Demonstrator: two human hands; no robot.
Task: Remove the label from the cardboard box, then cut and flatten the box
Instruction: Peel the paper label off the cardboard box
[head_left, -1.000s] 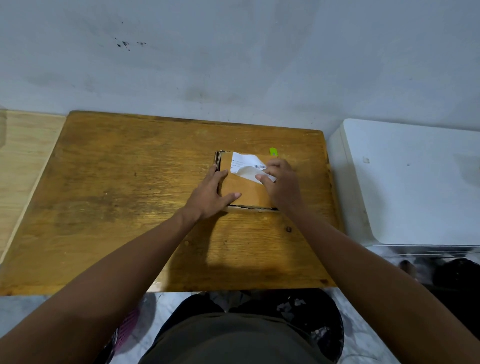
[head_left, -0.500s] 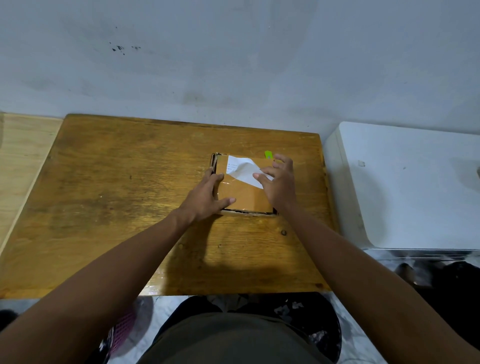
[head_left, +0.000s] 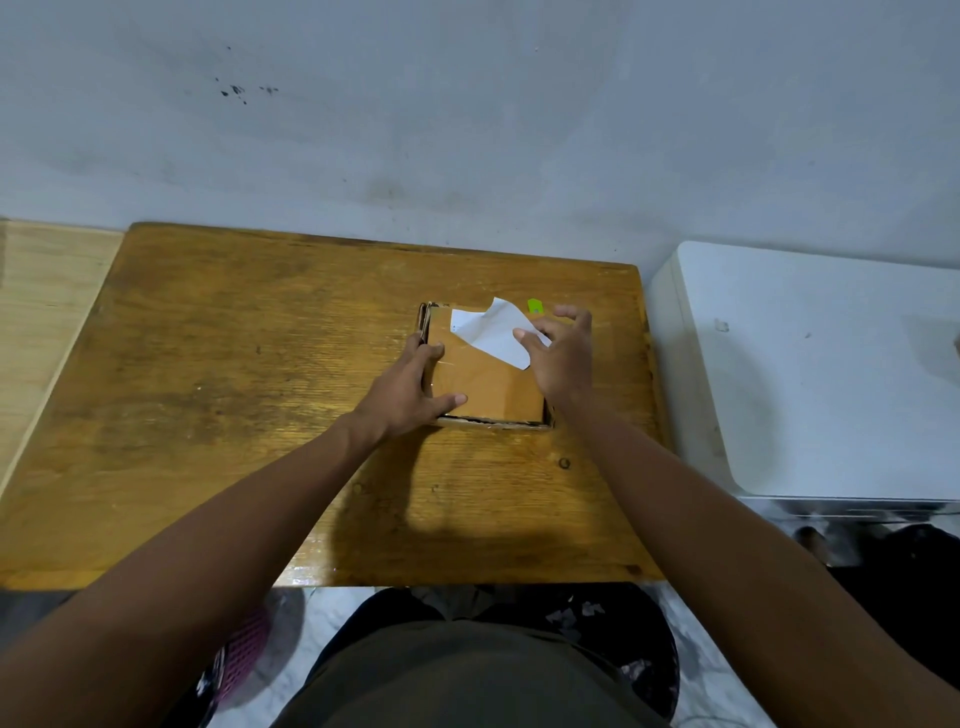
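- We see the cardboard box (head_left: 483, 379) flat on the wooden worktop (head_left: 208, 389).
- Left hand (head_left: 410, 389) presses its left edge, fingers straight.
- Right hand (head_left: 563, 358) pinches the white label (head_left: 493, 332), half peeled up.

Wooden table (head_left: 218, 395); white appliance (head_left: 831, 374) beside it.

Both forearms are bare, with no sleeves showing. The left hand (head_left: 402, 392) and right hand (head_left: 563, 358) wear nothing. A dark olive-grey garment (head_left: 467, 675) covers the body below.
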